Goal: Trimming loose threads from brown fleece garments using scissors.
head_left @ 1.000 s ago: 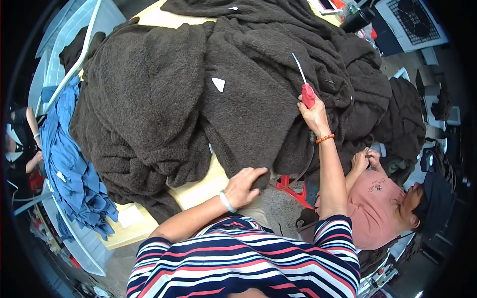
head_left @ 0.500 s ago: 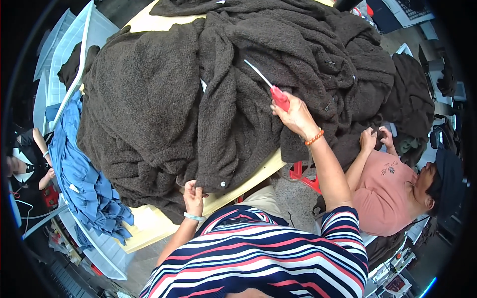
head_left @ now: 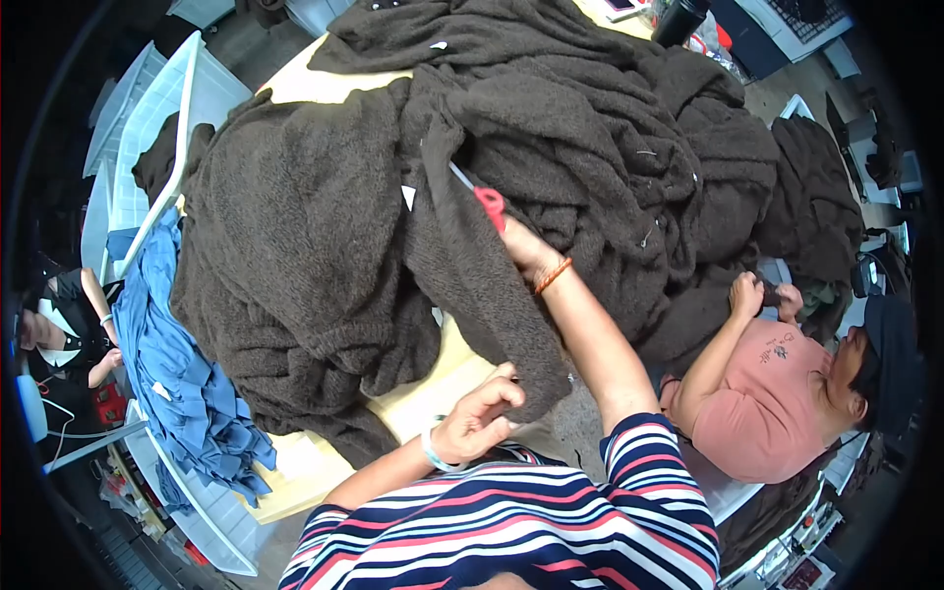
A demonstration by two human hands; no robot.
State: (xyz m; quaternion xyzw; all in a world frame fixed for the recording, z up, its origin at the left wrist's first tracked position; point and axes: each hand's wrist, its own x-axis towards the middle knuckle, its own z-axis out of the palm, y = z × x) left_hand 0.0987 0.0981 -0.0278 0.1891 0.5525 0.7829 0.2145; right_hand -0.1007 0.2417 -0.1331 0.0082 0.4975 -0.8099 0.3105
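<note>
Thick dark brown fleece garments (head_left: 295, 206) are heaped over the table. In my right hand (head_left: 531, 251) is a pair of scissors (head_left: 490, 205) with red handles, its thin blade pointing up and left against a long strip of the brown cloth, perhaps a sleeve (head_left: 482, 285). That strip runs down between my two arms. Its lower end is at the bent fingers of my left hand (head_left: 482, 413), close to my body, and the fingertips are partly hidden at the cloth's edge. Small white tags (head_left: 408, 198) show on the brown cloth.
Blue garments (head_left: 182, 364) hang over a white plastic bin (head_left: 211, 516) at the left. On the right a person in a pink shirt (head_left: 752, 403) handles brown cloth with both hands. Another person (head_left: 64, 324) is at the far left. A black bottle (head_left: 678, 22) stands at the back.
My left hand has moved right and nearer my body, and the strip of cloth has swung with it, baring yellow tabletop. My right hand with the scissors has come down and left.
</note>
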